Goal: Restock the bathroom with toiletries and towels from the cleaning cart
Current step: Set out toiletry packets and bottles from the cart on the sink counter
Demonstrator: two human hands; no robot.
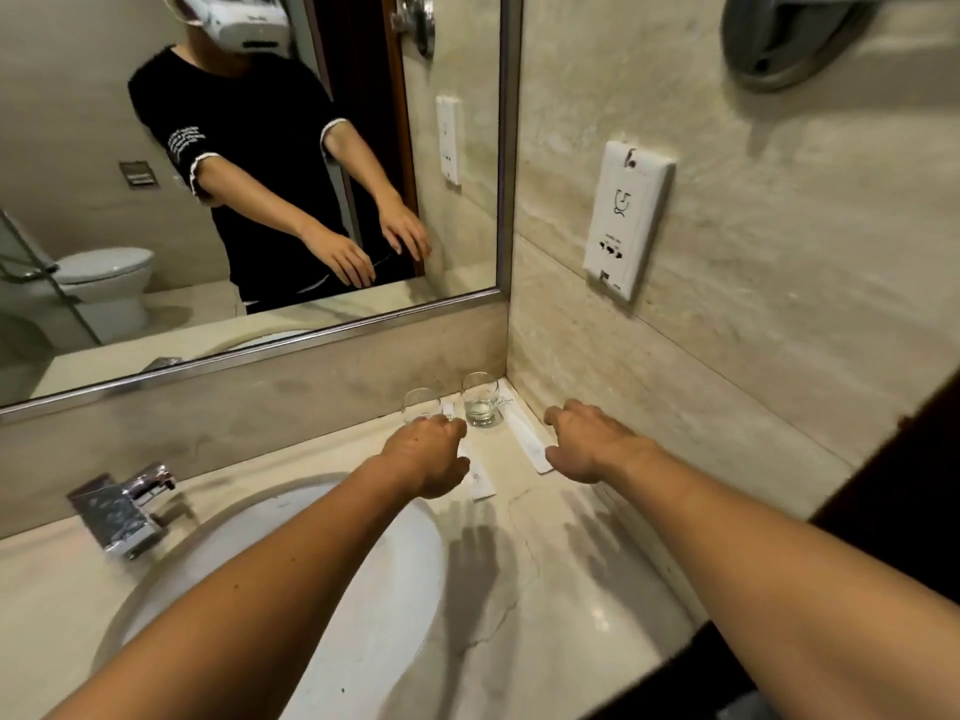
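Two long white toiletry packets lie on the marble counter (545,574) in the back right corner. My left hand (428,457) hovers over the left packet (482,484) with its fingers relaxed, fingertips close to the left glass (420,401); it holds nothing. My right hand (589,443) hovers just right of the other packet (529,443), fingers spread and empty. A second glass (480,405) stands between the packets, close to the corner. Spread-finger shadows of both hands fall on the counter.
A white sink basin (363,589) with a chrome tap (127,506) sits under my left arm. A mirror (249,174) covers the back wall and reflects a toilet. A wall socket plate (628,220) and a grey wall fixture (789,39) are on the right wall.
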